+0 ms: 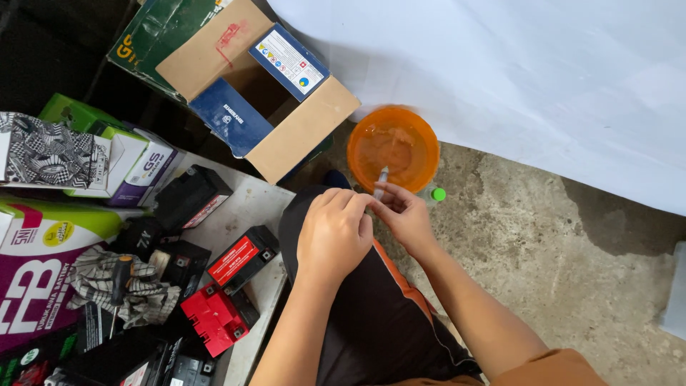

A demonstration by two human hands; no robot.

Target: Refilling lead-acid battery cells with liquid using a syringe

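Looking down from the head camera, both hands meet over the person's dark-trousered lap, just below an orange basin (394, 149) that stands on the concrete floor (572, 236). The right hand (406, 214) pinches a slim, pale syringe-like tube (381, 181) between thumb and forefinger; the tube's long axis runs nearly straight away from the person, tilted slightly to the right, and its far tip crosses the near rim of the basin. The left hand (334, 232) is curled closed beside it, knuckles up, its fingertips touching the right hand at the base of the tube; whether it grips anything of its own cannot be told, since the palm is hidden. The right hand is the nearer to the tube and alone visibly carries it.

The basin holds a shallow, clear orange-tinted liquid and lies directly ahead of both hands, very near. A small bottle with a green cap (437, 194) lies just beside the basin's near right edge, close to the right hand.

To the left, a low counter (246, 207) is crowded with small black and red batteries (243, 261), a checked cloth (136, 286) with a screwdriver (120, 279) lying on it, and printed cartons. An open cardboard box (264, 86) sits beyond the counter, its flap near the basin's left side. A white sheet (500, 78) bounds the far side. Open room lies to the right, over bare floor; the left is hemmed in by the counter edge.
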